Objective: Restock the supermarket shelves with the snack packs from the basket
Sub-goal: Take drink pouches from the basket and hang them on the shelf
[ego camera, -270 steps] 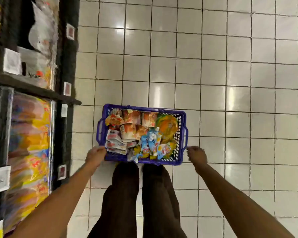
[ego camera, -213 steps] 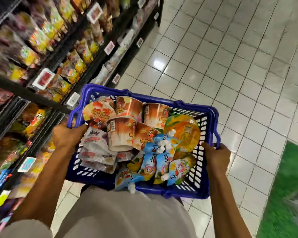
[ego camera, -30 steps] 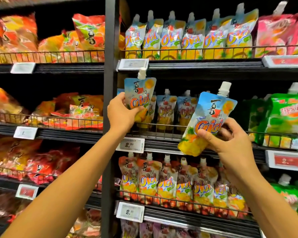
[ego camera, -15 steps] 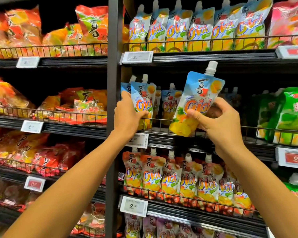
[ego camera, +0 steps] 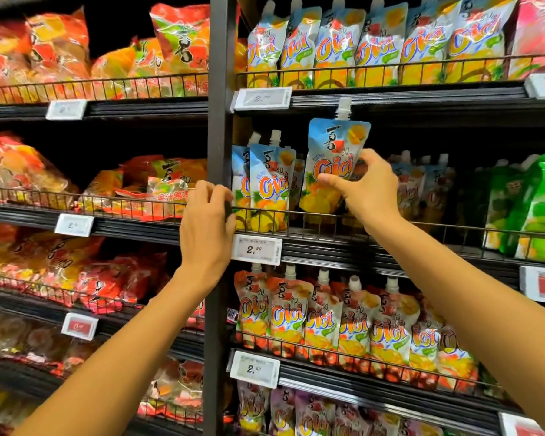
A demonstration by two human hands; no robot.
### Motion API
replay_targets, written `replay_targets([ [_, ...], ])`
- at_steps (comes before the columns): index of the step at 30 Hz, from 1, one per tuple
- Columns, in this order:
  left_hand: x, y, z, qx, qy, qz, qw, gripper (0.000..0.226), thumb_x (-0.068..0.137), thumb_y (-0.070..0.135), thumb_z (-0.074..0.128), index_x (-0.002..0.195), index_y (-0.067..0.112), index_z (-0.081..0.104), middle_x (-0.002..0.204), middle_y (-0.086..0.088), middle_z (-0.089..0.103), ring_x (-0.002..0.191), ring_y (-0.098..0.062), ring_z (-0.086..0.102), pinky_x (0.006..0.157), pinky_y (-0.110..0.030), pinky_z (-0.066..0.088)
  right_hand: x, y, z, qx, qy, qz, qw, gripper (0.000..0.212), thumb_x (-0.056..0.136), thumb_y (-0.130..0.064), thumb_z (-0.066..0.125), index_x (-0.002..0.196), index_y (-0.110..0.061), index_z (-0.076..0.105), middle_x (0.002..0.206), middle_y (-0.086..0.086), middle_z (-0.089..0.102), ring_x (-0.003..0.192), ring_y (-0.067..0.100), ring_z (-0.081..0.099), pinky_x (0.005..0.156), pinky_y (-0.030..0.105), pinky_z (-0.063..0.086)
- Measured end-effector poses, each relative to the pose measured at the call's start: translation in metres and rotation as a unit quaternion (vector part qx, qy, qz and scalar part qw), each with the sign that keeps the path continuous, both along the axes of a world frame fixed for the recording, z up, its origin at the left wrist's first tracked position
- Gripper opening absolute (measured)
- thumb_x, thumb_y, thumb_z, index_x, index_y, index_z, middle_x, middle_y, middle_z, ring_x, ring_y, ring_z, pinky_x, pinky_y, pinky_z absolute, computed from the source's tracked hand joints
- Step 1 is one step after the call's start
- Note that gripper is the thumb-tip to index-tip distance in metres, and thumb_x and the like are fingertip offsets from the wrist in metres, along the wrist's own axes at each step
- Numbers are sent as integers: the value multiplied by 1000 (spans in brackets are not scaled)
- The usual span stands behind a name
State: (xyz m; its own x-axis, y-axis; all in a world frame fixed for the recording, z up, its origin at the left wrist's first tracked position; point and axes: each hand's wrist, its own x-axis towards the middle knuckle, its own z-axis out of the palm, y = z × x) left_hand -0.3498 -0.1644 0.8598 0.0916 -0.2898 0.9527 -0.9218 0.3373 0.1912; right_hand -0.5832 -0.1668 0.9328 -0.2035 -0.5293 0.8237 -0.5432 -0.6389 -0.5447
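Observation:
My right hand (ego camera: 372,193) grips a blue spouted snack pouch (ego camera: 331,146) by its right side and holds it upright, just above the wire rail of the middle shelf (ego camera: 328,243). To its left, two like blue pouches (ego camera: 269,187) stand behind that rail at the shelf's left end. My left hand (ego camera: 206,221) hovers in front of the dark upright post (ego camera: 219,121) with its fingers apart, fingertips at the edge of the leftmost pouch, holding nothing. More blue pouches stand further back in the dark to the right. The basket is out of view.
Yellow-green pouches (ego camera: 359,48) fill the shelf above, red-orange ones (ego camera: 321,316) the shelf below, and green pouches (ego camera: 535,209) stand at the right. Bagged jelly snacks (ego camera: 44,51) fill the left bay. A white price tag (ego camera: 256,249) hangs on the shelf edge.
My left hand has let go of its pouch, which now stands behind the rail. My right hand has brought its pouch upright and closer to the shelf.

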Motion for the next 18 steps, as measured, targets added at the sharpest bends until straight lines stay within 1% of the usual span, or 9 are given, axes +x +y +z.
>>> replay_targets([
  [1,2,0,-5,6,11,-17,1000,32,82,4,71,109,10,56,107,-9,49,96,-26,52,66,-38,51,3,-2,-1,10,22,-3,1000,48,74,-36,83,111,-12,63,105,-2,69,92,10,62,68,9,45],
  [2,4,-1,-10,11,15,-32,999,34,84,5,70,112,12,54,108,-9,48,96,-26,52,65,-38,51,6,-5,-2,22,42,-6,999,50,74,-37,83,112,-10,64,107,0,69,93,11,63,69,11,47],
  [5,4,-4,-16,8,11,-53,999,35,86,4,67,117,12,52,107,-8,48,98,-26,51,69,-39,51,14,-13,-4,73,73,-19,994,51,75,-39,82,106,-2,65,105,9,71,97,21,67,77,33,55],
  [7,5,-5,-17,3,16,-63,998,35,86,4,67,117,14,52,107,-5,50,97,-25,52,72,-36,49,18,-16,-3,108,89,-15,990,50,76,-40,80,94,5,65,95,15,72,90,27,69,72,40,54],
  [10,8,-5,-19,-4,17,-74,997,35,87,6,67,118,14,54,105,-3,51,96,-22,52,73,-29,45,23,-17,-1,136,126,-18,982,44,80,-39,76,70,-2,55,76,16,64,74,28,62,59,36,45],
  [12,10,-6,-20,-7,15,-80,997,34,88,6,67,120,14,56,105,-4,52,96,-21,52,75,-30,46,26,-17,1,142,144,-7,979,46,84,-36,74,61,-7,45,71,17,63,74,31,64,65,42,50],
  [14,10,-7,-21,-10,13,-80,997,33,89,6,67,120,12,58,103,-6,52,95,-22,52,75,-31,48,28,-18,1,147,158,0,976,44,88,-34,70,70,1,51,83,24,68,81,37,67,73,48,54],
  [15,10,-8,-22,-10,11,-79,997,32,90,6,66,121,12,60,102,-6,52,94,-22,52,75,-32,48,29,-18,1,151,166,-1,974,44,89,-35,68,76,4,53,85,23,68,79,36,66,74,47,54],
  [18,11,-9,-24,-7,8,-77,997,30,90,7,66,120,11,62,100,-6,51,92,-21,51,74,-31,48,28,-19,1,165,181,-6,970,38,91,-38,66,77,-6,50,71,10,59,67,21,54,60,36,48],
])
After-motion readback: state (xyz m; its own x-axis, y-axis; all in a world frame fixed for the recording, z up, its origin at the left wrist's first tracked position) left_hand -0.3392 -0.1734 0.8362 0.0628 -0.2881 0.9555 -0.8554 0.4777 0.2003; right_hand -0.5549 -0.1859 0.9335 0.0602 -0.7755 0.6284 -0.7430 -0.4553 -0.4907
